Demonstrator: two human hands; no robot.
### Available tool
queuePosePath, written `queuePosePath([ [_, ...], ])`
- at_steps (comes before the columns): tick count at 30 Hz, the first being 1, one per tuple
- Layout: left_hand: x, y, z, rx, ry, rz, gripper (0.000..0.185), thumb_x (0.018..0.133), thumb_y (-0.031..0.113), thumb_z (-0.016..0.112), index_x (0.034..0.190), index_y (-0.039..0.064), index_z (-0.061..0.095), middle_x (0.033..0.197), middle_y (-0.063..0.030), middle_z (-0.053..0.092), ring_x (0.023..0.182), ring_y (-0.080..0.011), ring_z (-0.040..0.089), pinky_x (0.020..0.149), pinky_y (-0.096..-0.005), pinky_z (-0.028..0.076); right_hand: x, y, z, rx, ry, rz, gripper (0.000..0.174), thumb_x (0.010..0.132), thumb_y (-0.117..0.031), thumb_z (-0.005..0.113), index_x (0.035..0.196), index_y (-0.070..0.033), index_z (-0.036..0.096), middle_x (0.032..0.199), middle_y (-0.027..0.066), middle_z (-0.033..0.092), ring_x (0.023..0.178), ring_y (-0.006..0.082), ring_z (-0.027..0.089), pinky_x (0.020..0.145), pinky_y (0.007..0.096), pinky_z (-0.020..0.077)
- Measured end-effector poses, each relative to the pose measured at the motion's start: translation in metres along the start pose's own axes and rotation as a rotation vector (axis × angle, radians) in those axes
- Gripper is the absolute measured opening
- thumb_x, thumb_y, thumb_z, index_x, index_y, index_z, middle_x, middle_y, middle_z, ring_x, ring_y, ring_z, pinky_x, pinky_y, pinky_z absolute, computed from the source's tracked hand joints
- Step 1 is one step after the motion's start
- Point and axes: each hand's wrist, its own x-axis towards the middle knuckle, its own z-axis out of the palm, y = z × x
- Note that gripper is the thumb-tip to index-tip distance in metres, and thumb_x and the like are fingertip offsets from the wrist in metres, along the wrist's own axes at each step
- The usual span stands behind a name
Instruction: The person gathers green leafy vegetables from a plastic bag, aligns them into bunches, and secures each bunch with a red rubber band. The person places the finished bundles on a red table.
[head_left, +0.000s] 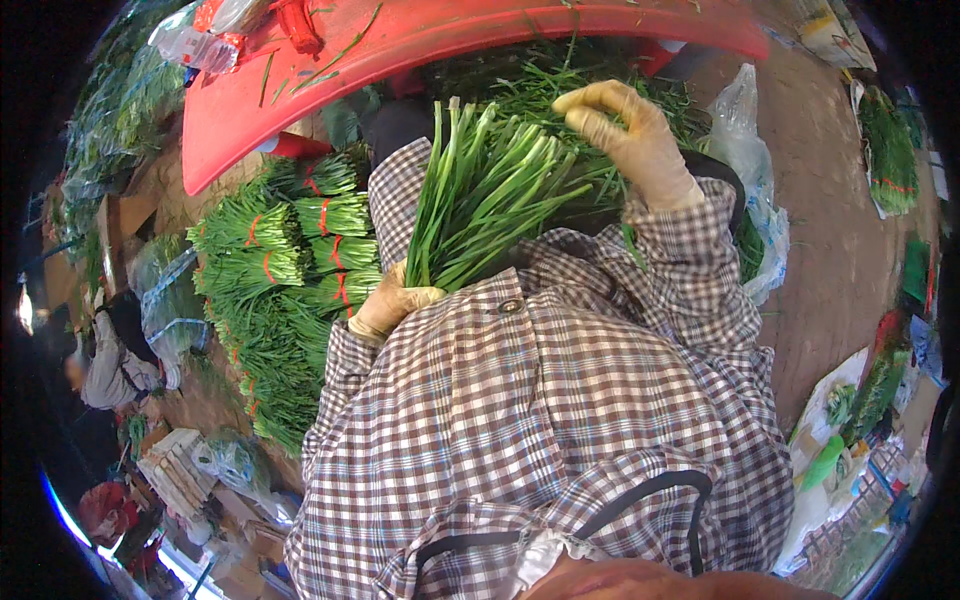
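Note:
My left hand (397, 304), in a pale rubber glove, grips a loose bunch of green garlic chives (487, 202) by its lower part against my checked shirt. The pale cut ends of the stalks fan upward and to the right. My right hand (634, 142), gloved too, is raised just right of those ends. Its thumb and forefinger tips nearly meet; whether a thin blade lies between them is too small to tell. Beneath and behind it lies a heap of loose chives (532, 86), partly hidden by the hand and the bunch.
Chive bundles tied with red bands (274, 266) are stacked at my left. Ahead curves a red plastic tabletop (450, 37) with leaf scraps, a clear plastic bottle (196, 49) and red ties (298, 26). A clear plastic bag (750, 165) stands at right. Someone in grey (116, 360) is far left.

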Motion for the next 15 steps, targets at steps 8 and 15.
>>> queuePosePath([
  [8, 0.001, 0.003, -0.004, 0.079, -0.078, 0.011, 0.063, 0.081, 0.018, 0.074, 0.135, 0.004, 0.045, 0.123, -0.0057, 0.059, 0.111, -0.0161, 0.054, 0.097, -0.0316, 0.042, -0.020, 0.004, 0.022, -0.082, -0.111, -0.096, 0.020, 0.074, -0.025, 0.073, 0.086, -0.010, 0.068, 0.089, 0.0057, 0.062, 0.093, 0.0250, 0.058, 0.083, 0.0366, 0.0451],
  [15, -0.002, 0.009, 0.002, -0.066, -0.053, -0.069, 0.075, 0.077, 0.019, 0.074, 0.141, 0.004, 0.038, 0.132, -0.0076, 0.053, 0.117, -0.0188, 0.050, 0.101, -0.0341, 0.040, -0.015, 0.024, -0.016, -0.090, 0.162, 0.126, 0.020, 0.081, -0.025, 0.069, 0.087, -0.005, 0.065, 0.083, 0.0108, 0.062, 0.081, 0.0273, 0.060, 0.077, 0.0363, 0.0473],
])
